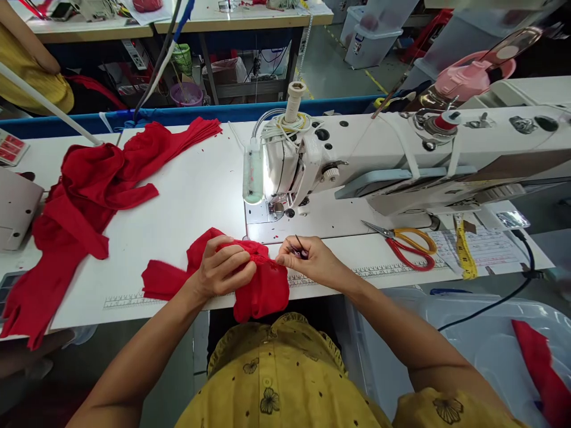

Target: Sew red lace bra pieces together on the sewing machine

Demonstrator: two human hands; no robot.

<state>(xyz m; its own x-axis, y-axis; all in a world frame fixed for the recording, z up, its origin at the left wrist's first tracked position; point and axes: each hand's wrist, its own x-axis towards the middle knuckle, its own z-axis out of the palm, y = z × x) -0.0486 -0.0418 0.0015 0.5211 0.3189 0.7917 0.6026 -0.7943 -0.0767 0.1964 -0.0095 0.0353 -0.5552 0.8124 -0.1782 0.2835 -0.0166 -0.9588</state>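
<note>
A small red fabric piece (263, 291) lies at the front edge of the white sewing table (187, 196) and hangs over it. My left hand (225, 267) is closed on the top of this piece, bunching it. My right hand (307, 261) touches the piece's right edge, its fingers pinched round a small dark pointed tool (300, 245). Both hands sit just in front of the needle area of the white sewing machine (357, 160).
A pile of red fabric (89, 196) covers the table's left side. Scissors with red and yellow handles (405, 241) and a yellow measuring tape (464, 252) lie at the right. A clear bin (468, 345) with red fabric stands low right. Another person's arm (27, 41) shows at the top left.
</note>
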